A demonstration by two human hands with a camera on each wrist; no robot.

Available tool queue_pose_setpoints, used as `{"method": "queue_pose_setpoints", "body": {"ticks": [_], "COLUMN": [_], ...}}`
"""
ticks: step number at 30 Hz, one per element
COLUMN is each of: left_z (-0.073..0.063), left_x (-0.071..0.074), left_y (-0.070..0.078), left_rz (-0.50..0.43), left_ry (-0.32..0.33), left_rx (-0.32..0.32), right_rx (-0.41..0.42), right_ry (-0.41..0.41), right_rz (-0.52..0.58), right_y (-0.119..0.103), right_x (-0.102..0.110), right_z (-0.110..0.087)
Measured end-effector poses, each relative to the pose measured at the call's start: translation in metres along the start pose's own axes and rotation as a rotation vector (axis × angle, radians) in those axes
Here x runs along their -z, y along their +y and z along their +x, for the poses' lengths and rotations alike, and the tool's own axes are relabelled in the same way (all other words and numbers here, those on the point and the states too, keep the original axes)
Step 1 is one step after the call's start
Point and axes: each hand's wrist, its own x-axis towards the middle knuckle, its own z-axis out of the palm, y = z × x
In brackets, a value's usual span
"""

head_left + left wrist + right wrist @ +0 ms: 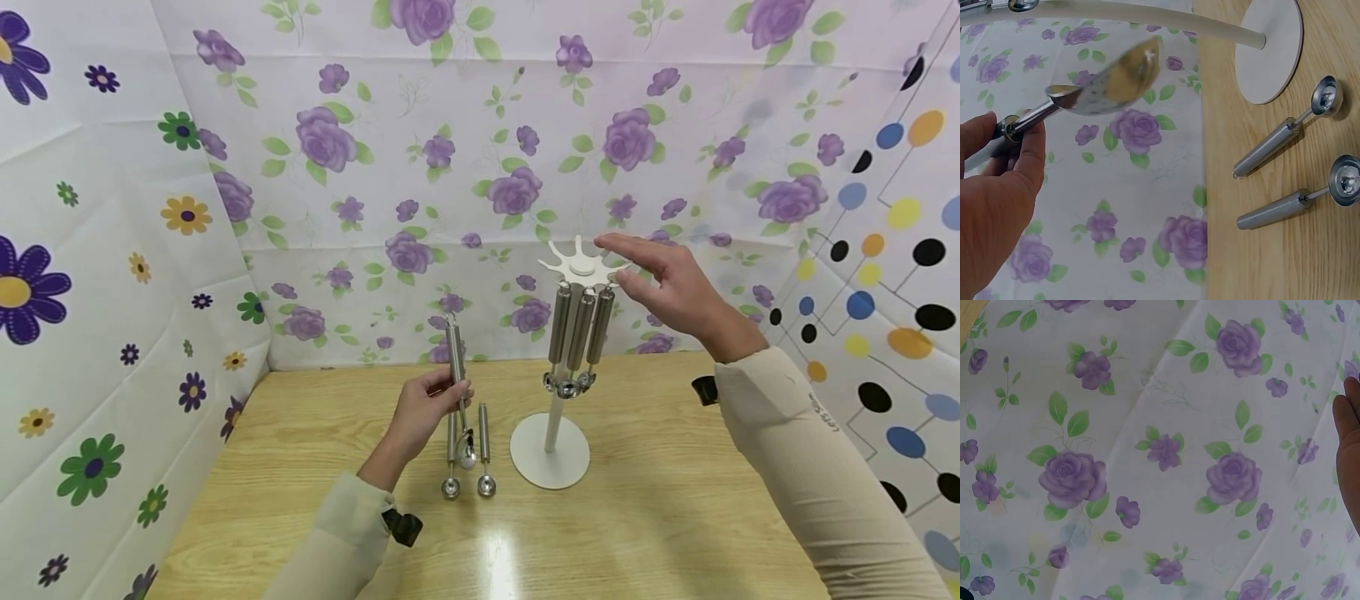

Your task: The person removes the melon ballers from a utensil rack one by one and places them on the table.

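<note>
In my left hand [427, 412] I grip a metal scoop [467, 450] by its steel handle, hook end up and long bowl hanging down. The left wrist view shows its shiny, elongated bowl [1119, 81] beyond my fingers. My right hand [675, 292] is beside the top of a white hanging rack [551, 467], fingers fairly straight around its right-hand hooks; whether they touch it I cannot tell. Several steel-handled utensils [577, 333] hang from the front hooks, small bowls downward. At the right wrist view's edge, only part of the right hand [1349, 450] shows.
Two small round-bowled scoops, a left one [451, 487] and a right one [486, 485], lie on the wooden table [645, 517] left of the rack's round base. Floral cloth [405, 167] hangs behind the table, with patterned cloths at both sides.
</note>
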Motion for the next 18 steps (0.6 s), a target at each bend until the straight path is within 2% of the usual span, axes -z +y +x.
{"method": "queue_pose_setpoints", "body": {"ticks": [7, 14, 18], "left_z": [-0.004, -0.010, -0.014], "left_x": [0.007, 0.016, 0.021], "left_y": [-0.007, -0.015, -0.021], "left_rz": [0.001, -0.036, -0.013], "left_ry": [0.013, 0.078, 0.124], "left_rx": [0.010, 0.042, 0.053], "right_rx": [-0.003, -0.005, -0.007], "right_ry": [-0.003, 0.010, 0.017], "right_rz": [0.010, 0.035, 0.036], "right_y": [0.000, 0.001, 0.002], "right_x": [0.000, -0.002, -0.002], "right_z": [0.001, 0.000, 0.000]}}
